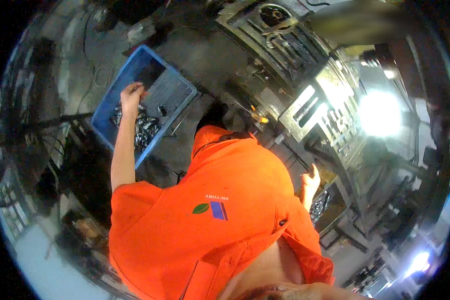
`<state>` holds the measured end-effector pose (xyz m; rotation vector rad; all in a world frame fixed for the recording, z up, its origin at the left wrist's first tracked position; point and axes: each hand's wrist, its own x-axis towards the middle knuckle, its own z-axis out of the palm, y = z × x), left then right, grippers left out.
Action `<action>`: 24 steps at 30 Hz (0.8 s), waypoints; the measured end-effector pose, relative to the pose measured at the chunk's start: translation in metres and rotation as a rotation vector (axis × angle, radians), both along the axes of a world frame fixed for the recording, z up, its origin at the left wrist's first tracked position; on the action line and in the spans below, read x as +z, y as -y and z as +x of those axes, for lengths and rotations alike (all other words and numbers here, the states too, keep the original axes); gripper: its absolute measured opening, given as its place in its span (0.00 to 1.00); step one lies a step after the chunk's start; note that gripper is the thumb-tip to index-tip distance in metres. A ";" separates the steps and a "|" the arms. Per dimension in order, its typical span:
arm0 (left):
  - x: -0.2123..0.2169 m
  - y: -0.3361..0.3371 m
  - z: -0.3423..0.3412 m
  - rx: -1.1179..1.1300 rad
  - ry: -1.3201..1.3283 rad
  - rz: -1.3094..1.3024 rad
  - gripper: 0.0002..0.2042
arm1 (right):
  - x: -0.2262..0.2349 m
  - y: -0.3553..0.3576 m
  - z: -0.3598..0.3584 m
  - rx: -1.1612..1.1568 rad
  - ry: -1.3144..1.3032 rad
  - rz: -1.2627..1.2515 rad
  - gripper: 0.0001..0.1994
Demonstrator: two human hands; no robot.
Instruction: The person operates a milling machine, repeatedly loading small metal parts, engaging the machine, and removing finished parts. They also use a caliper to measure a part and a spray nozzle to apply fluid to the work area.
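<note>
Steel parts in blue bin: small, hard, likely oily, heavy in bulk; pinch singly. Your left hand grip closed among them, contents unclear; right hand open, empty

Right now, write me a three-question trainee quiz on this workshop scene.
1. True or false: the left hand is down in the blue crate over the shiny metal parts.
2. The right hand is: A) gripping a hammer, B) open beside a bin of metal pieces, C) resting on the blue crate.
3. Fill in: the shirt is ____ in colour.

Key: 1 true; 2 B; 3 orange.
</note>
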<state>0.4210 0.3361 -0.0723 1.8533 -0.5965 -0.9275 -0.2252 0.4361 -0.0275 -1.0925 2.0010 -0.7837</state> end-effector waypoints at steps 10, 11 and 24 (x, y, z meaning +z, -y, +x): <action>-0.084 -0.035 -0.016 -0.377 0.648 0.597 0.20 | -0.017 0.033 0.007 0.147 -0.020 0.240 0.23; -0.076 -0.026 -0.026 -0.400 0.648 0.660 0.20 | -0.019 0.033 0.007 0.149 -0.021 0.246 0.23; -0.110 -0.012 -0.018 -0.687 0.888 0.823 0.17 | 0.014 -0.002 0.022 0.094 -0.145 0.217 0.22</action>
